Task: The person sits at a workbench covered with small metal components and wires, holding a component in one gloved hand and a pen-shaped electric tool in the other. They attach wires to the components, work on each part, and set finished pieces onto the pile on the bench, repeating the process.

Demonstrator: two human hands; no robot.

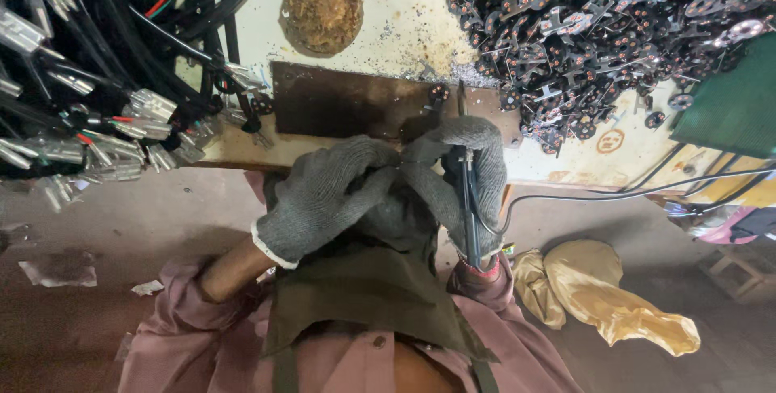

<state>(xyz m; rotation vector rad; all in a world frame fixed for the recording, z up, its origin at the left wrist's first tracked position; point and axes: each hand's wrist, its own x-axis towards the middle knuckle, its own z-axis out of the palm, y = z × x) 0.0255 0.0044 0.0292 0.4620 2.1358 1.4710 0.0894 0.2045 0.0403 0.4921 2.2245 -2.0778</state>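
A pale, stained worktop [404, 33] carries a dark rusty metal plate [356, 103] at its near edge, with a round brownish crusted pad [322, 10] just behind it. A large heap of small black metal parts with copper-coloured spots [598, 29] covers the right side, a green block [731, 102] sits at the far right, and a bundle of black cables with silvery metal connectors [97, 110] spreads over the left. Below the worktop, the dusty floor [121, 215] holds a crumpled yellowish bag [606, 300] and paper scraps [56, 268].

heap of small black metal parts [598, 29], round brown pad [322, 10], crumpled yellow bag [614, 300]
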